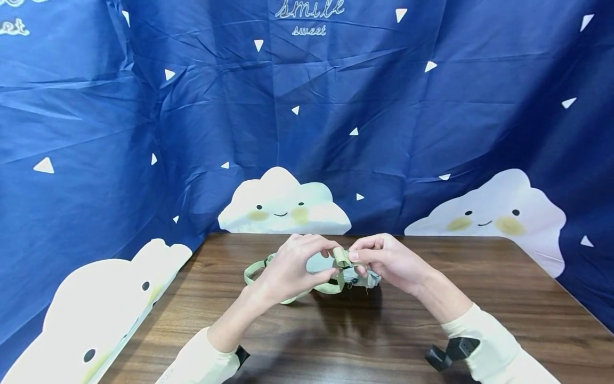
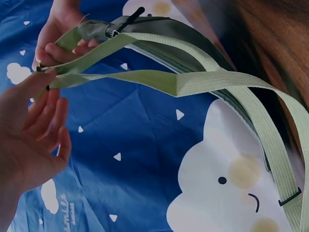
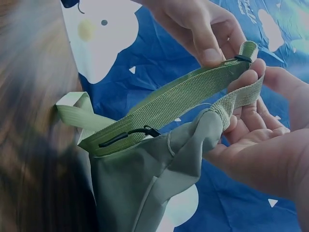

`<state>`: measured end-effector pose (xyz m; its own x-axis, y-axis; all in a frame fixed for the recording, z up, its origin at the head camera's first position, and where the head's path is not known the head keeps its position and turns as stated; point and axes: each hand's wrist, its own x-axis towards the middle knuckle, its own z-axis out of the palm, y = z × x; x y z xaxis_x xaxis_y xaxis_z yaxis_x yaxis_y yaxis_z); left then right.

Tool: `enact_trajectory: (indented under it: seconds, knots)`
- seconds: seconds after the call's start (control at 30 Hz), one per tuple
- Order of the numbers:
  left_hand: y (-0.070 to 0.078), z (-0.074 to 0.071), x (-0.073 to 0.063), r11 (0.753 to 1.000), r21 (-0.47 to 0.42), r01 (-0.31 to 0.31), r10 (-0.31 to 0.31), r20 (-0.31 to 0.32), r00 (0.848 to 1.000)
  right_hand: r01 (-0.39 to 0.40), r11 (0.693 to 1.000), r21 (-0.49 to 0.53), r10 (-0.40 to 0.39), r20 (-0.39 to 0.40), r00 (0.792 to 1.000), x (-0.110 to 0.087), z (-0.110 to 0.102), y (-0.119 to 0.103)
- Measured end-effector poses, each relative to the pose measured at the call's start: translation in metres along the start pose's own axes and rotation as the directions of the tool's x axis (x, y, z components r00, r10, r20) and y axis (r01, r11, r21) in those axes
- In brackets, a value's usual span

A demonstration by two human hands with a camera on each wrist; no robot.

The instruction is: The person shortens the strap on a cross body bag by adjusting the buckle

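Observation:
A grey-green bag [image 3: 130,188] with a light green webbing strap [image 2: 198,82] is held up between both hands. In the head view my left hand [image 1: 299,266] pinches a folded loop of the strap [image 1: 342,257] between thumb and fingers. From the other side my right hand [image 1: 386,264] grips the strap close to that loop. A small black slider [image 3: 243,58] sits on the webbing between the hands in the right wrist view. Near the bag's corner, the right fingers curl around a short strap section. A black zipper pull [image 3: 113,139] hangs along the bag's edge.
Under the hands is a brown wood-grain table [image 1: 408,330]. A blue cloth [image 1: 312,138] with white clouds and triangles hangs behind and at the sides. Another black slider [image 2: 289,196] is on the strap's far part. Black wrist devices [image 1: 451,353] sit at the sleeves.

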<state>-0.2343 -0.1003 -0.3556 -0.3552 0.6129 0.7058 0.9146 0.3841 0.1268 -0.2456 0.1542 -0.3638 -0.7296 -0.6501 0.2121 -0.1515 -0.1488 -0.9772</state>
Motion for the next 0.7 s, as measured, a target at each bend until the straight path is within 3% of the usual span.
enact_trajectory:
  seconds: [0.47, 0.7]
  knots:
    - [-0.005, -0.001, -0.001, 1.000, -0.008, -0.009, 0.009, 0.020, 1.000, 0.063, 0.988, 0.143, -0.075, 0.079, 0.994, -0.001, -0.009, -0.005]
    - [-0.013, -0.009, -0.001, 0.999, 0.033, -0.004, 0.005, -0.002, 1.000, 0.126, 0.962, 0.240, -0.136, 0.027, 0.990, 0.000, -0.014, -0.005]
